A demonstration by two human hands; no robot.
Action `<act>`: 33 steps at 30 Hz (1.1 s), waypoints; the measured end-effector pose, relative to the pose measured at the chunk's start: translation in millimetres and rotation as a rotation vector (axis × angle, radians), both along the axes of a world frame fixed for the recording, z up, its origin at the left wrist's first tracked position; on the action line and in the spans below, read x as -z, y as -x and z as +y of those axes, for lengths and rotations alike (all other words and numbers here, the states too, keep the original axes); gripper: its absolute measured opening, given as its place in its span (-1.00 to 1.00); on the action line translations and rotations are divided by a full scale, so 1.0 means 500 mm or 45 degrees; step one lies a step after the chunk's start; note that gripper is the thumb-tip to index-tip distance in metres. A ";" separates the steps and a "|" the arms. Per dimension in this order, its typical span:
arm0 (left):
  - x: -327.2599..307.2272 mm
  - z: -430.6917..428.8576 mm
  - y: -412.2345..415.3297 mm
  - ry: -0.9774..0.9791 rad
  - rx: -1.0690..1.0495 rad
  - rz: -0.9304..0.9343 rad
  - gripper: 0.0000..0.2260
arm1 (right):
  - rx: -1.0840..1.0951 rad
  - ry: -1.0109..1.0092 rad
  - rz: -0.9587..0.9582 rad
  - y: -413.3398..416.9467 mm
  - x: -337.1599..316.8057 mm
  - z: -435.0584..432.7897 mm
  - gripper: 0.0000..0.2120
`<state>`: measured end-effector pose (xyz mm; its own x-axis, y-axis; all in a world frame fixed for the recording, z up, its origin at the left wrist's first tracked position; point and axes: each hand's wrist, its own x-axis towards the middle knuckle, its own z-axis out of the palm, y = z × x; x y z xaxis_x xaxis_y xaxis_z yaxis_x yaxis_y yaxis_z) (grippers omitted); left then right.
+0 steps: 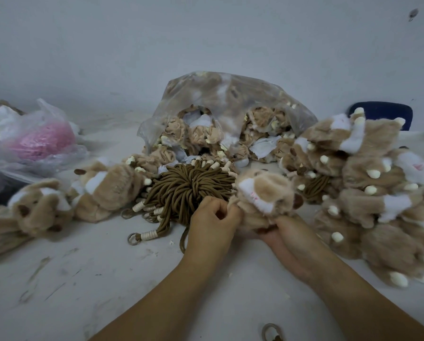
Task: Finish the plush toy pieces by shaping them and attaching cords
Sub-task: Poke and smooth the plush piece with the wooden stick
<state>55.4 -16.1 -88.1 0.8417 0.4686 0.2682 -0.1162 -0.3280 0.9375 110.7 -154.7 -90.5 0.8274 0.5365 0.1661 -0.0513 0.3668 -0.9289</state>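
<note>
Both hands are busy with one plush piece over the middle of the table.

The white table (pixel 87 271) keeps everything in reach. The clear bag (pixel 230 94) of unshaped pieces opens toward the person near the far edge, and the heap of shaped toys (pixel 378 205) fills the right edge, probably to separate done from undone. The bundle of cords (pixel 191 188) lies just beside the work. The right hand (pixel 287 235) curls under the plush piece (pixel 267 190) to steady it, while the left hand (pixel 213 217) pinches its left rim.
</note>
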 end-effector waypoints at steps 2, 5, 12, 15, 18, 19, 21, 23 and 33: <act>0.003 0.006 -0.002 0.092 -0.011 0.054 -0.72 | -0.039 0.005 -0.017 0.008 -0.006 0.003 -0.65; 0.007 0.010 -0.005 0.323 0.021 0.082 -0.86 | -0.098 0.047 -0.068 0.015 -0.011 0.004 -0.68; -0.004 0.066 -0.013 0.467 -0.080 -0.155 -0.83 | 0.021 0.015 0.064 0.003 -0.004 -0.014 -0.76; 0.000 0.017 0.003 0.088 0.170 -0.115 -0.78 | 0.107 0.099 0.131 -0.002 0.001 -0.016 -0.79; -0.001 0.005 0.009 -0.168 0.331 -0.216 -0.81 | 0.248 0.124 0.153 -0.015 0.010 -0.031 -0.79; -0.002 0.005 0.011 -0.209 0.345 -0.256 -0.86 | 0.263 0.110 0.162 -0.015 0.007 -0.033 -0.78; -0.003 -0.001 0.015 -0.325 0.319 -0.355 -0.92 | 0.284 0.086 0.193 -0.022 0.006 -0.035 -0.78; -0.008 -0.011 0.018 -0.477 0.271 -0.454 -0.87 | 0.300 0.119 0.191 -0.021 0.004 -0.033 -0.79; -0.007 -0.011 0.016 -0.613 0.424 -0.214 -0.80 | 0.513 0.429 -0.015 -0.008 0.001 -0.014 -0.65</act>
<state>47.4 -21.8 -84.4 0.8497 -0.0194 0.5269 -0.4191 -0.6314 0.6525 114.7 -161.6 -91.0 0.9782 0.2014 0.0499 0.0435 0.0362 -0.9984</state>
